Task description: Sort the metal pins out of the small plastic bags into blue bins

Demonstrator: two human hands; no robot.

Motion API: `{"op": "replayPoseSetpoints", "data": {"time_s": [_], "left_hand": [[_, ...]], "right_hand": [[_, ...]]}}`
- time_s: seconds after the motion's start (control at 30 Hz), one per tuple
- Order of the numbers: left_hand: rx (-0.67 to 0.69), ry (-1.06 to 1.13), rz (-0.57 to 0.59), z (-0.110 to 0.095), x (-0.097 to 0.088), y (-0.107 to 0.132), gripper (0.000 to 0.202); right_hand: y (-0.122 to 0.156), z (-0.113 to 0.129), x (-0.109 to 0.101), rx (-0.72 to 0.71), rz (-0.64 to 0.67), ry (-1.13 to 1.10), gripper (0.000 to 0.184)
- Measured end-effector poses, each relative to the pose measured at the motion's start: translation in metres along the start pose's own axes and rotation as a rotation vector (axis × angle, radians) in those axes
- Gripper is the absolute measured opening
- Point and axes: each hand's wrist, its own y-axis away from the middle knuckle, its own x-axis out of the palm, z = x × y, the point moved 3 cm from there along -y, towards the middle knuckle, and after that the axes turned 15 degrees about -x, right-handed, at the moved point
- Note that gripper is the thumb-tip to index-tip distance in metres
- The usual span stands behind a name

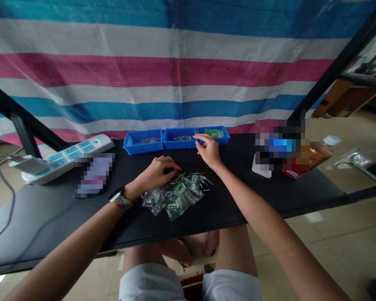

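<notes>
A mixed pile on the black table holds small clear plastic packets (155, 200), green packets (175, 205) and loose thin metal pins (205, 179). At the pile's far left edge is my left hand (158, 172), its fingers curled and the thumb and fingertips close together; whatever they hold is too small to make out. My right hand (209, 151) hovers by the near edge of the blue bins, thumb and index finger apart, with nothing visible between them. Metal pins lie in the middle bin (180, 144), green packets in the right bin (224, 140), clear packets in the left bin (144, 149).
A white power strip (78, 155) with a plugged-in adapter (29, 164) stands at the left, beside a blurred-out object (95, 175). On the right are a bottle (321, 152) of orange-brown drink and another blurred item (278, 146). Striped sheeting (181, 71) hangs behind the table.
</notes>
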Motion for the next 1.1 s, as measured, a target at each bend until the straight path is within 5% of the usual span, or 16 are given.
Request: {"op": "replayPoseSetpoints", "data": {"time_s": [0.2, 0.5, 0.77, 0.93, 1.1], "left_hand": [[-0.007, -0.039, -0.062, 0.008, 0.002, -0.003, 0.026], [-0.05, -0.009, -0.109, 0.008, -0.001, -0.003, 0.031], [-0.11, 0.1, -0.137, 0.004, -0.008, -0.002, 0.034], [-0.118, 0.2, -0.234, -0.005, -0.018, 0.001, 0.034], [-0.118, 0.266, -0.273, -0.006, -0.018, 0.0, 0.035]], "right_hand": [[0.001, 0.007, -0.006, 0.007, -0.057, 0.087, 0.02], [0.011, 0.033, 0.016, -0.058, 0.212, -0.026, 0.017], [0.016, 0.048, 0.024, -0.083, 0.31, -0.154, 0.016], [0.019, 0.044, 0.034, 0.153, 0.305, -0.4, 0.006], [0.02, 0.043, 0.039, 0.333, 0.272, -0.614, 0.016]]}}
